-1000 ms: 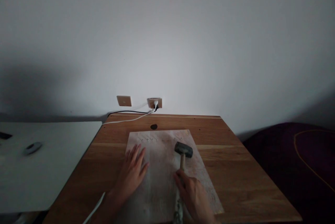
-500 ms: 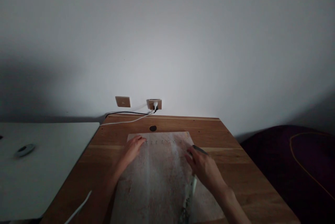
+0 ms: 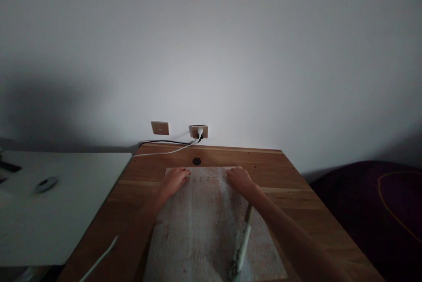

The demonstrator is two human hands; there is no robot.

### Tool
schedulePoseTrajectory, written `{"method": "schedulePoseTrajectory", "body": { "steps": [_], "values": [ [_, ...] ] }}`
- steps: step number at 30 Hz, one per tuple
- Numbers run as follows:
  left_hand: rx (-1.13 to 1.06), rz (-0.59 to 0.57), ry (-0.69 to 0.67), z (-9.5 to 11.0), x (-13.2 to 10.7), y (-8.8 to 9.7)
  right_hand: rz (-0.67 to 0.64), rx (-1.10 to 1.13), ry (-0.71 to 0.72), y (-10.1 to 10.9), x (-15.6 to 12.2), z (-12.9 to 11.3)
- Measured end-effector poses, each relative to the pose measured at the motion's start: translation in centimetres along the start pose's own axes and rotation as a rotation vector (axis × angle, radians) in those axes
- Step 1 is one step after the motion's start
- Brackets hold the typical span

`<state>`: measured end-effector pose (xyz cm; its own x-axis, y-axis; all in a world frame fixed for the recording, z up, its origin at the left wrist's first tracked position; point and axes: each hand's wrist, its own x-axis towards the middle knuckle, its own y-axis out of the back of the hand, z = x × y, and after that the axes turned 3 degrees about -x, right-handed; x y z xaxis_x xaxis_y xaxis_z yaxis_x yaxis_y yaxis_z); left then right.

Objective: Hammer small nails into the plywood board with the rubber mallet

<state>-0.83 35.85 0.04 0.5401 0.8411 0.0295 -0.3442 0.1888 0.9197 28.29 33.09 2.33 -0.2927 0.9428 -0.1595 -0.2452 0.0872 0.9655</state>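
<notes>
A worn, whitish wooden board (image 3: 201,225) lies flat on the wooden table, with a row of small nail-like pins (image 3: 208,178) along its far edge. My left hand (image 3: 174,179) rests at the left end of this row, fingers curled and pressed together. At the right end is my right hand (image 3: 240,178), its fingers also bent close to the board. What either hand pinches, if anything, is too small to make out. On the board's right side lies a stick-like tool (image 3: 243,240) with a pale, dark-patterned wrapping and a brown upper part; my right forearm hides its far end.
The wooden table (image 3: 306,211) meets the wall, where a white plug (image 3: 199,132) and cables run from a socket. A white table (image 3: 66,211) on the left carries a small round grey object (image 3: 46,184). A white cord (image 3: 100,258) lies front left; a dark purple rounded form (image 3: 362,211) stands right.
My right hand has moved away and inward to the right end of the pin row; the dark object in it is no longer visible. My left hand stays at the left end. The view shifted slightly.
</notes>
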Motion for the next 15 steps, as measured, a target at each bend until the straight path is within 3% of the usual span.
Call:
{"method": "schedulePoseTrajectory", "body": {
  "steps": [8, 15],
  "values": [
    [-0.042, 0.002, -0.034, 0.1, -0.1, -0.8, 0.056, 0.041, 0.046, -0.5, 0.3, -0.1],
    [-0.056, 0.077, 0.017, 0.0, 0.2, -1.3, 0.082, 0.063, 0.17, -1.4, 1.3, -0.5]
  ]
}}
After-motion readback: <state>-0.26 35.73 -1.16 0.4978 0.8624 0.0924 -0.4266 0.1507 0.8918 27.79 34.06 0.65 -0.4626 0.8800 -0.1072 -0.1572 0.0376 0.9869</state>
